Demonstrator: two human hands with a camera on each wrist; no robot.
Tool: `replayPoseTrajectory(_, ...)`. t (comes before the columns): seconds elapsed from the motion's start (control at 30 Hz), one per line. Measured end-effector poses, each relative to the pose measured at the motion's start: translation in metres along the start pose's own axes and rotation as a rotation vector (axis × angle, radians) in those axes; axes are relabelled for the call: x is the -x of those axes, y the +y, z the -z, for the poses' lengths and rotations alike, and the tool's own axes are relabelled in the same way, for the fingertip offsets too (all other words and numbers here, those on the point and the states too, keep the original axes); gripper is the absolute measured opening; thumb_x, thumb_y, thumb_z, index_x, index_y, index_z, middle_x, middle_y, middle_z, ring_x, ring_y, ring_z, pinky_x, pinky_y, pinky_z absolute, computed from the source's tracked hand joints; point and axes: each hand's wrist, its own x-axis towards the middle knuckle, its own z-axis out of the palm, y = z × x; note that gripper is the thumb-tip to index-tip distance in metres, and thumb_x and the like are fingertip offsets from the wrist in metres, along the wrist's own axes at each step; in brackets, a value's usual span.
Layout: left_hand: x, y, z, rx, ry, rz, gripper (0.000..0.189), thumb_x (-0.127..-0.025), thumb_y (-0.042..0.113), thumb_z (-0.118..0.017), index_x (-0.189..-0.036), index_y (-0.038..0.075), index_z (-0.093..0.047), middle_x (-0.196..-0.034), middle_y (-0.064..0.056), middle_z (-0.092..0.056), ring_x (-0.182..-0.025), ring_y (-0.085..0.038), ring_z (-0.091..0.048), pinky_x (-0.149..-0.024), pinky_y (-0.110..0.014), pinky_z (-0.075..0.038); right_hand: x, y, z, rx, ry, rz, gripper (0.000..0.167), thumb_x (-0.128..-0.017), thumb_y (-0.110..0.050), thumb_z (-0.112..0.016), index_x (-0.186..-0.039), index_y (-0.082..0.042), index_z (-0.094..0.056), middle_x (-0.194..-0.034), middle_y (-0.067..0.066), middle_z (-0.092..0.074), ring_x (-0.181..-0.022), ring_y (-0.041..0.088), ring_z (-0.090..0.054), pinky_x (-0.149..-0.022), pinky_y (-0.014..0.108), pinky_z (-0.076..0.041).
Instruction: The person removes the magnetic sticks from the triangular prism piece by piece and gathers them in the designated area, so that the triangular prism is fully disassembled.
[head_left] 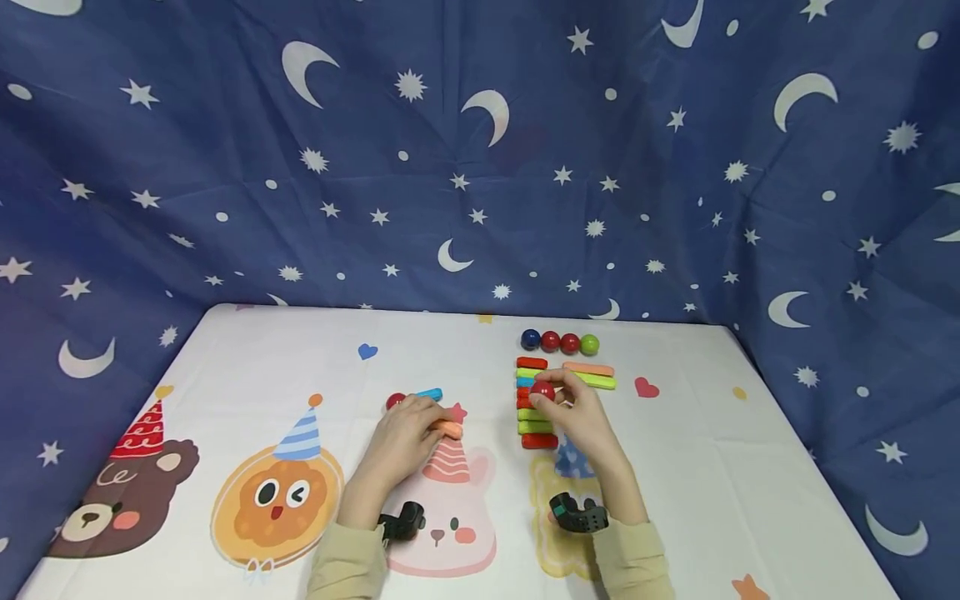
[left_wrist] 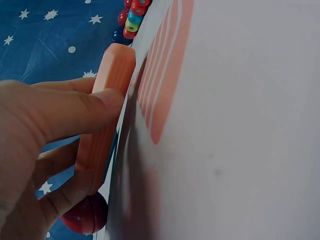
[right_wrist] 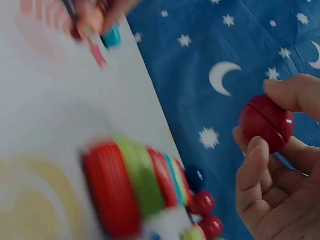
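My left hand (head_left: 405, 437) pinches an orange faceted bar (left_wrist: 117, 65) between thumb and fingers, low over the white tablecloth. Close by its fingers lie a red ball (left_wrist: 85, 215) and a blue bar (head_left: 430, 393). With thumb and fingertips, my right hand (head_left: 581, 417) holds another red ball (right_wrist: 265, 122), which has a groove around it. That ball is above a column of short bars in red, green and blue, such as the front red bar (head_left: 539, 442); the hand partly hides the column.
Behind the column runs a row of balls: a dark blue ball (head_left: 530, 339), two red ones and a green ball (head_left: 590, 345). To the column's right lie an orange bar (head_left: 588, 369) and a yellow-green bar (head_left: 596, 381). A blue star-patterned curtain (head_left: 525, 167) hangs behind the table.
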Motion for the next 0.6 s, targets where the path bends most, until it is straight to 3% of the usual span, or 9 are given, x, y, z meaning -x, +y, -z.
replayPoseTrajectory(0.33,0.001,-0.001,0.001,-0.022,-0.021,0.002,0.024,-0.080,0.002,-0.070,-0.101,0.013,-0.071,-0.120,-0.006,-0.068,-0.124,-0.025,-0.056,-0.105,-0.045,-0.043,-0.035,0.014,0.075,0.161,0.135,0.094,0.041,-0.091,-0.029,-0.066,-0.124,-0.006,-0.058,-0.112,0.011,-0.058,-0.087,0.013,-0.049,-0.066,0.016,-0.044)
replayPoseTrajectory(0.6,0.000,0.001,0.001,-0.025,-0.032,0.019,0.025,-0.077,0.003,-0.070,-0.100,0.013,-0.072,-0.119,-0.005,-0.068,-0.124,-0.024,-0.056,-0.106,-0.044,-0.042,-0.066,0.029,0.111,0.301,0.161,0.086,0.044,-0.093,-0.030,-0.062,-0.131,-0.008,-0.053,-0.120,0.017,-0.056,-0.095,0.019,-0.047,-0.068,0.014,-0.043)
